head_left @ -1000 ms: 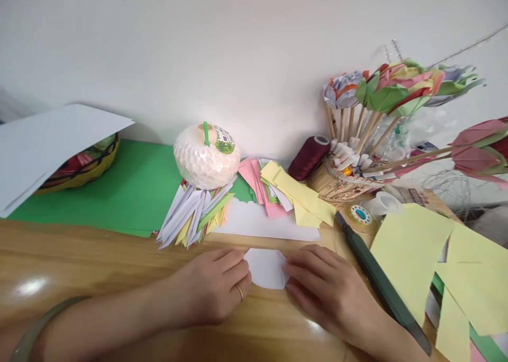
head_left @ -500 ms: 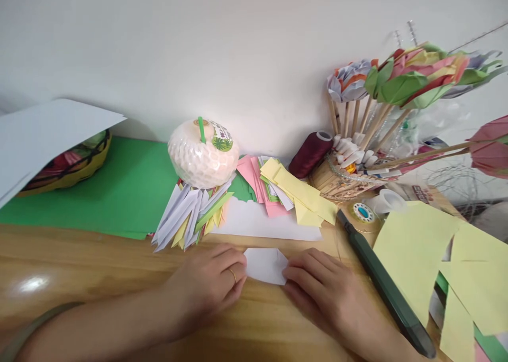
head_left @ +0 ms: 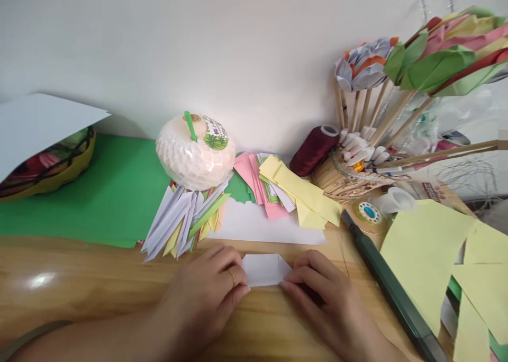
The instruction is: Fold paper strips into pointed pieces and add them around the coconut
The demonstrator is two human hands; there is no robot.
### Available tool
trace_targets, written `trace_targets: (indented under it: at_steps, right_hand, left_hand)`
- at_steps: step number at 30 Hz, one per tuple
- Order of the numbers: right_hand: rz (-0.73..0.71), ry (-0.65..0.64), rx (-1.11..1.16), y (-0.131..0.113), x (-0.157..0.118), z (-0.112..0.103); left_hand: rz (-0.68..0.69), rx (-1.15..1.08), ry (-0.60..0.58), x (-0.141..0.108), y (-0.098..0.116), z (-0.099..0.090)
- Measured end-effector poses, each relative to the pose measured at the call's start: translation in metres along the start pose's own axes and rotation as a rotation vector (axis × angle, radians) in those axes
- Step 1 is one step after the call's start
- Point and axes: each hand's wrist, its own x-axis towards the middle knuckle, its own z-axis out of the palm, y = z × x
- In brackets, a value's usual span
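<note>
A small white piece of paper (head_left: 265, 270) with folded corners lies low over the wooden table (head_left: 103, 282). My left hand (head_left: 216, 285), with a gold ring, pinches its left end between thumb and fingers. At the right end, my right hand (head_left: 323, 288) grips the lower corner with thumb and fingertips. Just behind the hands lies a larger white sheet (head_left: 257, 227). Folded paper strips (head_left: 172, 224) in white, yellow and green lean out from under a wrapped coconut (head_left: 194, 153) with a green tab. Pink slips (head_left: 257, 179) and yellow slips (head_left: 299, 187) lie beside it.
A dark green cutter (head_left: 392, 293) lies right of my right hand, near yellow paper sheets (head_left: 428, 245). Behind stand a maroon thread spool (head_left: 315, 149) and a wooden holder (head_left: 341, 177) with paper flowers (head_left: 452, 60). Green sheets (head_left: 111, 192) and a basket (head_left: 67, 179) occupy the left.
The view has shifted slightly. The white paper's near edge now looks straighter, and its right corner shows as a slanted fold. My right thumb has moved to the lower corner; both hands keep their hold.
</note>
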Motion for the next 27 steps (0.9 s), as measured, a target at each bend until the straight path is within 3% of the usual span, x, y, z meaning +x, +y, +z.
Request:
trace_targets:
  at_steps: [6, 12, 27]
  right_hand:
    - [0.037, 0.050, -0.010, -0.0036, 0.0040, 0.0050]
    - [0.069, 0.039, -0.058, -0.0042, 0.0032, 0.0077]
    - [0.105, 0.000, -0.131, -0.0039, 0.0040, 0.0086]
  left_hand:
    - [-0.044, -0.007, -0.002, 0.0029, 0.0032, 0.0002]
    - [-0.117, 0.060, -0.076, 0.0052, 0.0036, 0.0025]
    - [-0.112, 0.150, -0.088, 0.0074, 0.0020, 0.0068]
